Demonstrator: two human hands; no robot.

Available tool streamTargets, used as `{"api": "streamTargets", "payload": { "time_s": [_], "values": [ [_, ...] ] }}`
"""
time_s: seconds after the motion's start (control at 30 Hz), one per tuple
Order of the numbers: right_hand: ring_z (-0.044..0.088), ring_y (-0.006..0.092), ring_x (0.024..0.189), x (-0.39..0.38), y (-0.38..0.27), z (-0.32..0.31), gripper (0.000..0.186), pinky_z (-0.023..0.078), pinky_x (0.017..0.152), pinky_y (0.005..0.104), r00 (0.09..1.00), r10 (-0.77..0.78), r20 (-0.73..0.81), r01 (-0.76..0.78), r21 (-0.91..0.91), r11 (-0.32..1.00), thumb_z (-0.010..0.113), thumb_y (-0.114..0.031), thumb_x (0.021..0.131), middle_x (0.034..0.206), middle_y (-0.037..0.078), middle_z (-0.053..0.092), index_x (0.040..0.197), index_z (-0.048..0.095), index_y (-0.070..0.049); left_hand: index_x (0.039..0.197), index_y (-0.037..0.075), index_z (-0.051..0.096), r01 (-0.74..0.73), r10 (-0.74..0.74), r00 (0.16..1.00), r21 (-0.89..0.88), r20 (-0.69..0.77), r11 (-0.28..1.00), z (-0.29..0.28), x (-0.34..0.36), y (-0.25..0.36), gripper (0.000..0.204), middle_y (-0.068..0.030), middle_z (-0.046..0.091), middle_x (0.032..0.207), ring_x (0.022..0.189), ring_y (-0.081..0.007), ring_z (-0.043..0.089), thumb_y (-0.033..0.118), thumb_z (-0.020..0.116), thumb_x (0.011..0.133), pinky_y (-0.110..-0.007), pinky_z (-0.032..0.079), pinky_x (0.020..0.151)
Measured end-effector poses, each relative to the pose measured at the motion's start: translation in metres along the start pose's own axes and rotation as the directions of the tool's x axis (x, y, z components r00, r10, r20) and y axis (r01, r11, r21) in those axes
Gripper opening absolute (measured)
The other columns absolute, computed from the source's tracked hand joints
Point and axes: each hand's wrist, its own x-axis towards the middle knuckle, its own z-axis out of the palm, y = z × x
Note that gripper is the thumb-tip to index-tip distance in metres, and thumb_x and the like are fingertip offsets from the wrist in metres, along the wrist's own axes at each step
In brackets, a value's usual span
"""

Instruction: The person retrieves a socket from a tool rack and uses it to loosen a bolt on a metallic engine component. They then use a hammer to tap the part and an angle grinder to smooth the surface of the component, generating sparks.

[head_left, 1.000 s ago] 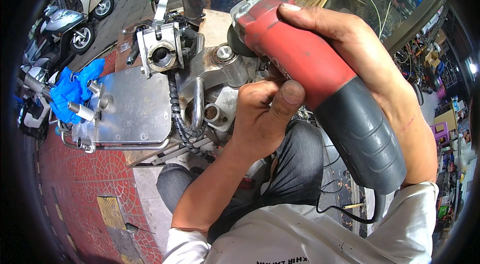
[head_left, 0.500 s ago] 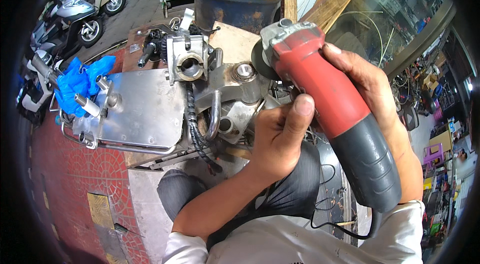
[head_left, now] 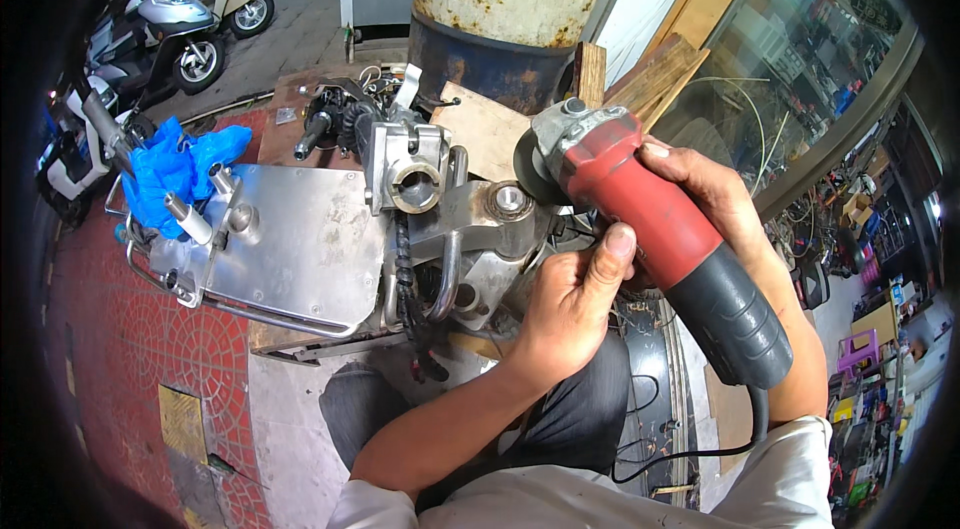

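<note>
The 2 hands are at 1 grinder [head_left: 665,214]. The right hand [head_left: 730,209] is closed round its red body from the right, thumb along the near side, other fingers hidden beneath. The left hand [head_left: 570,314] is curled, thumb up, at the left edge; its fingertips run behind the tool, so I cannot tell whether they pinch anything. The grinder is held up in front of the person, tilted, with 1 dark disc [head_left: 528,169] at its far end and 1 cord [head_left: 763,419] from its black rear.

Beside the disc is 1 metal bracket [head_left: 455,219]; the left hand and the grinder hide part of the view behind them. Left of it are 1 clamp [head_left: 385,164], 1 cable bundle [head_left: 405,279] and 1 flat plate [head_left: 300,239], with 1 blue bag [head_left: 165,174] at the plate's left end. Beyond stand 1 rusty drum [head_left: 520,14] and 1 board [head_left: 485,134] leaning near it. At least 2 scooters [head_left: 170,11] are parked far left; 1 purple stool [head_left: 858,354] is far right.
</note>
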Motion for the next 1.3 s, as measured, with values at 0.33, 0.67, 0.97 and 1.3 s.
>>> {"api": "streamTargets", "payload": {
  "time_s": [0.33,0.67,0.97,1.3],
  "values": [
    [0.068,0.0185,0.070,0.002,-0.009,0.005,0.048,0.057,0.064,0.0322,0.995,0.032,0.098,-0.029,-0.023,0.999,0.061,-0.043,0.102,0.091,0.010,0.073,0.122,0.068,0.000,0.089,-0.001,0.067,0.006,-0.006,1.000,-0.003,0.031,1.000,-0.004,0.002,-0.002,0.066,-0.0050,0.066,0.084,0.079,-0.0116,0.058,0.059,0.050,0.108,-0.031,0.047,0.072],
    [0.068,0.0186,0.069,0.005,-0.005,0.004,0.052,0.056,0.065,0.0309,0.997,0.054,0.059,-0.054,0.004,0.999,0.062,-0.042,0.101,0.092,0.011,0.074,0.125,0.069,0.003,0.097,-0.001,0.064,0.075,-0.079,0.994,0.051,0.075,0.996,-0.010,0.001,-0.002,0.064,-0.0096,0.068,0.096,0.091,-0.0147,0.063,0.058,0.045,0.110,-0.032,0.049,0.084],
    [0.068,0.0202,0.069,0.007,0.002,0.002,0.055,0.057,0.066,0.0315,0.998,0.043,0.037,-0.044,0.050,0.998,0.060,-0.043,0.101,0.094,0.013,0.074,0.129,0.066,0.004,0.098,0.000,0.066,0.081,-0.086,0.990,0.049,0.108,0.996,-0.014,0.000,0.004,0.065,-0.0068,0.065,0.097,0.094,-0.0129,0.058,0.061,0.046,0.108,-0.030,0.045,0.086],
    [0.069,0.0189,0.072,0.003,-0.004,0.002,0.052,0.057,0.067,0.0316,0.999,0.029,0.033,-0.028,-0.046,0.999,0.062,-0.044,0.102,0.093,0.011,0.073,0.127,0.067,0.001,0.097,-0.001,0.067,0.025,-0.028,0.997,0.051,0.069,0.998,-0.010,-0.001,0.001,0.066,-0.0056,0.064,0.096,0.093,-0.0120,0.056,0.062,0.047,0.108,-0.030,0.044,0.086]
  ]
}}
